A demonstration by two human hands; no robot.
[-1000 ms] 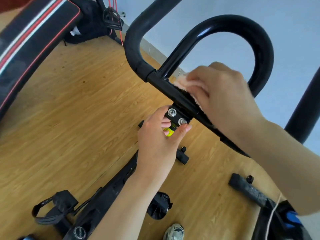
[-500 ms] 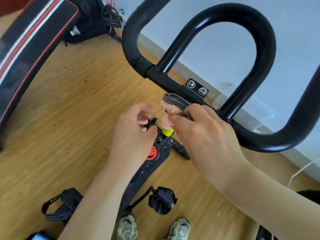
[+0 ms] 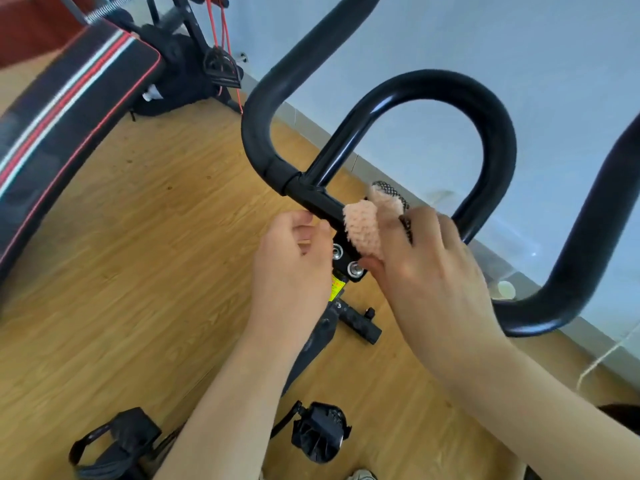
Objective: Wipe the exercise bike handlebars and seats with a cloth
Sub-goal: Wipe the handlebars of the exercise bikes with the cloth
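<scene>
Both hands have risen to the glossy black tubular handlebar (image 3: 313, 195); the right hand (image 3: 426, 268) fingers pinch the fluffy peach cloth (image 3: 363, 230) onto its crossbar, the left hand (image 3: 291, 268) curls closed beside the bolts, holding nothing visible. Wrap fully, stroke lengthwise.

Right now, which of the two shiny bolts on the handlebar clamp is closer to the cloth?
The lower-right bolt, beside the right hand's thumb, just under the peach cloth. The upper-left bolt sits nearer the left hand.

Black handlebars (image 3: 498, 133), seemingly peach cloth (image 3: 362, 230).
</scene>
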